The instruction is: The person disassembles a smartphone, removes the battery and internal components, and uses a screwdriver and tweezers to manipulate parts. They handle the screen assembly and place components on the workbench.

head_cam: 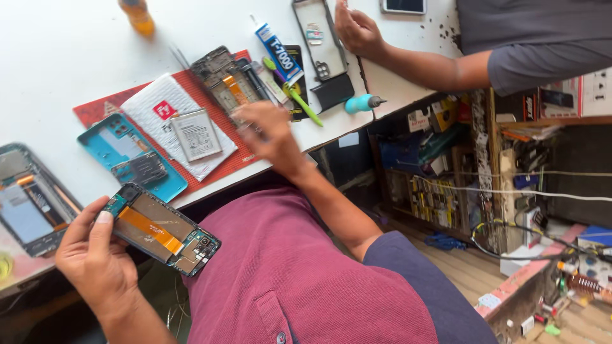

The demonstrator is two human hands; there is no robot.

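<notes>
White worktable (64,51), cluttered wooden shelves (446,178), plank floor (465,267), daylight

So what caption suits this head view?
Left hand holds an opened phone; right hand reaches over the red mat.

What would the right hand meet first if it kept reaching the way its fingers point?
Most likely the opened phone on the red mat: the right hand points up-left at it, fingertips at its lower end. Contact is unclear because of motion blur.
</notes>
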